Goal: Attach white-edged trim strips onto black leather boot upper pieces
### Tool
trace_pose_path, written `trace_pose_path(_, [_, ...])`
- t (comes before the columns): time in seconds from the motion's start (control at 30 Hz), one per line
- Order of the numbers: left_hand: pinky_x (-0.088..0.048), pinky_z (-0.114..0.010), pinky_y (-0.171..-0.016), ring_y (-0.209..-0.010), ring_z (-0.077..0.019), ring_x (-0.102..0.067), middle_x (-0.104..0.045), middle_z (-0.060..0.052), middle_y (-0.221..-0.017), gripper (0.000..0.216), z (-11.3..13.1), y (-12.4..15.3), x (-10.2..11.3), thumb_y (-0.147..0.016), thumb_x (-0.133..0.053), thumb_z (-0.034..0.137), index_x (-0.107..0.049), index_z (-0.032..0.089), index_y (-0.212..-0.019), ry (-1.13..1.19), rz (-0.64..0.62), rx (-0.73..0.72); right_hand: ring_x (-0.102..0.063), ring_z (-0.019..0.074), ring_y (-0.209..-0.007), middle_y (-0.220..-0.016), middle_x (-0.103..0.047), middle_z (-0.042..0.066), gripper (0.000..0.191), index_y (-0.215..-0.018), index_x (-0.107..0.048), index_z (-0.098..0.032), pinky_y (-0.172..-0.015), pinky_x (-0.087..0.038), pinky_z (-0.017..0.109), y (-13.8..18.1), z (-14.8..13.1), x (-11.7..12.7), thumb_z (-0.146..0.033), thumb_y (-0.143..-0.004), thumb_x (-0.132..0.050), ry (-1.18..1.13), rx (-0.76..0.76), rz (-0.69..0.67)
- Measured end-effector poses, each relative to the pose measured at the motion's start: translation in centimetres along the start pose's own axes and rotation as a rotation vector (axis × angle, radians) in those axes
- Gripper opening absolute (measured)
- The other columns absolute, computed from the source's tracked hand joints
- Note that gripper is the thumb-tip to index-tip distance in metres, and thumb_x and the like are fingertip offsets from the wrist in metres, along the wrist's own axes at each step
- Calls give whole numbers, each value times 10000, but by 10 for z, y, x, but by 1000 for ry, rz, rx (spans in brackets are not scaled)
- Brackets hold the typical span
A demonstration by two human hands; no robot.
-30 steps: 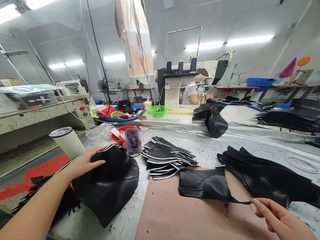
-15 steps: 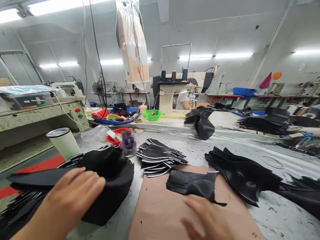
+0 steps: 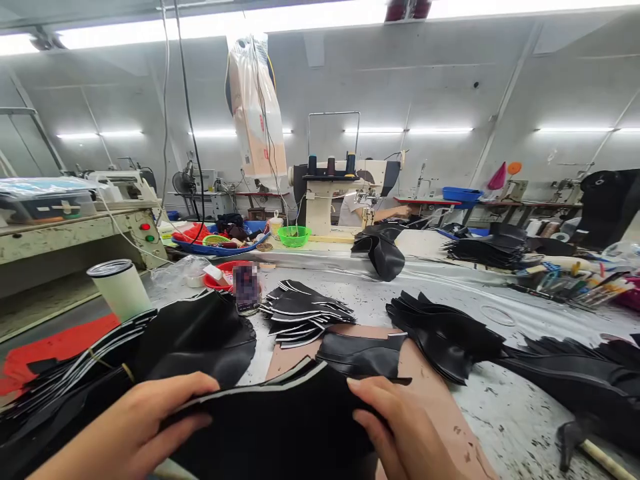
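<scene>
Both of my hands grip a large black leather piece (image 3: 280, 427) with a pale edge, held low in front of me. My left hand (image 3: 155, 417) clasps its left end, fingers curled over the top. At the right end, my right hand (image 3: 395, 427) pinches it the same way. Just beyond lies a folded black leather piece (image 3: 363, 357) on a brown mat (image 3: 430, 393). To the left rests a heap of black leather (image 3: 195, 333) with white-edged pieces under it.
A fanned stack of black cut pieces (image 3: 300, 310) and a longer spread (image 3: 445, 333) lie on the metal table (image 3: 505, 413). A white tumbler (image 3: 117, 287) stands at left, a small jar (image 3: 246, 288) mid-table. Behind, a person sits at a sewing machine (image 3: 340, 190).
My left hand lifted a black piece off the left heap and brought it to the centre. My right hand left the folded piece's strap and took the other end. The camera tilted up.
</scene>
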State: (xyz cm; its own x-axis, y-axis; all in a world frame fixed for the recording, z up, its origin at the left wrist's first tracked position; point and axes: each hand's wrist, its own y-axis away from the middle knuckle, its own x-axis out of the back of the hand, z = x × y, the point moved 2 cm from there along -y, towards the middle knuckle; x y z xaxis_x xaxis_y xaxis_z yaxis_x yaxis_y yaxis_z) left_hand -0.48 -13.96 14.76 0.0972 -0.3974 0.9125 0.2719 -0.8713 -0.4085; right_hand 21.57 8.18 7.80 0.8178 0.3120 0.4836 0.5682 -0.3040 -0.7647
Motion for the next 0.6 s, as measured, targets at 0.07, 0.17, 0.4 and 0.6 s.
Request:
trace_pose_path(0.07, [-509, -151, -767, -880, -135, -676, -706, 49, -1034, 284, 3, 0, -20, -836, -524, 321, -620, 313, -1103, 183, -138, 10, -691, 156, -804, -934, -704, 26, 215, -1115, -511, -261, -679, -563, 220, 8, 3, -8, -211, -925, -423, 1, 64, 4])
trace_pose_path(0.17, [-491, -194, -841, -1007, -154, -634, -639, 43, -1179, 383, 9, 8, -49, -859, -470, 270, -529, 338, -1231, 337, -143, 85, -704, 164, -714, -878, -728, 22, 219, -1107, -533, -233, -602, -573, 218, 16, 9, -18, -203, -901, -466, 85, 51, 49])
trace_pose_path(0.4, [-400, -308, -997, -1195, -204, -508, -544, 60, -1306, 428, 8, 19, -71, -874, -402, 442, -449, 388, -1296, 549, -225, 360, -655, 236, -983, -1043, -696, 133, 306, -1129, -605, -133, -789, -552, 309, 21, 8, -20, -69, -849, -500, 316, 339, 266])
trace_pose_path(0.6, [-365, -412, -1019, -1154, -263, -515, -624, -4, -1204, 488, 16, 15, -58, -859, -313, 568, -608, 312, -1151, 677, -204, 555, -670, 234, -942, -1045, -700, 78, 189, -923, -619, -207, -813, -547, 346, 39, 9, -27, -96, -848, -485, 235, 254, 198])
